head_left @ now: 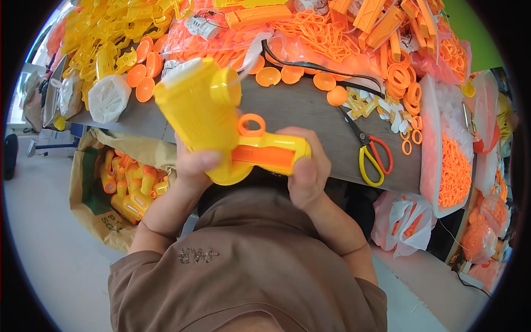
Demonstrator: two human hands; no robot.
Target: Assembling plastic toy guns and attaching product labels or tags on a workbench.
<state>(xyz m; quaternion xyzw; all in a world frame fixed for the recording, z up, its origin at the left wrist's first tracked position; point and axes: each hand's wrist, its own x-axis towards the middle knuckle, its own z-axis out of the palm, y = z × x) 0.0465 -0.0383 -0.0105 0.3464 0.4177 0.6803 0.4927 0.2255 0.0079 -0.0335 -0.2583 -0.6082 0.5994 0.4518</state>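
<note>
Both my hands hold up a yellow plastic toy gun in front of my chest, above the table's near edge. My left hand is wrapped round the lower side of its thick body. The fingers of my right hand grip the end of its handle. An orange ring stands out beside the body, and an orange strip runs along the handle. Part of each hand's fingers is hidden behind the toy. Scissors with one yellow and one red handle lie on the table to the right.
Yellow shell parts heap at the far left, with orange caps beside them. Orange rings and bars pile at the far right. A white tub of small orange pieces borders the table. An open sack of toys stands at left.
</note>
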